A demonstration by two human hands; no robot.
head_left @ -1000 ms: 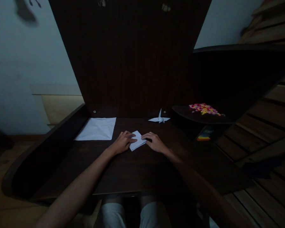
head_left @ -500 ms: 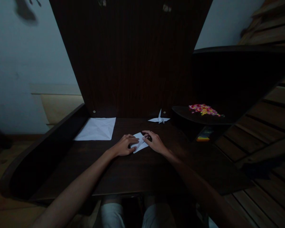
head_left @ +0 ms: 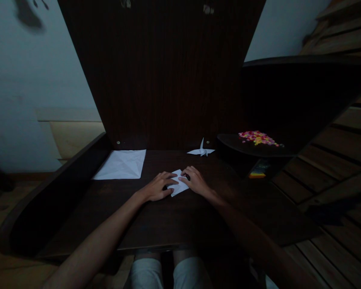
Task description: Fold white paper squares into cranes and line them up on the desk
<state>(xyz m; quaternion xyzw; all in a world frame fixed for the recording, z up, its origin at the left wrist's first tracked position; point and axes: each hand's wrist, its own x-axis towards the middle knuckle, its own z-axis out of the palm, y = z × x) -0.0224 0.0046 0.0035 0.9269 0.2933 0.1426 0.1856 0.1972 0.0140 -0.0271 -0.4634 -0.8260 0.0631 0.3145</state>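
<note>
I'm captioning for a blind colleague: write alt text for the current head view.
A person's left hand and right hand touch a small folded white paper on a dark desk. Farther back lie a creased white sheet at left and a paper crane; small colourful pieces cover part of a shelf at right.

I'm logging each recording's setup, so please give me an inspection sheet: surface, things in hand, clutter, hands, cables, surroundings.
Surface: dark wooden desk, dimly lit.
Things in hand: folded white paper, partly covered by fingers.
Clutter: creased white sheet at left; white paper bird near the back; small colourful pieces on the side shelf.
Left hand: fingers spread on the paper.
Right hand: fingers curled at the paper; grip unclear.
Cables: nothing seen.
Surroundings: pale wall at left, wooden slats at right.
</note>
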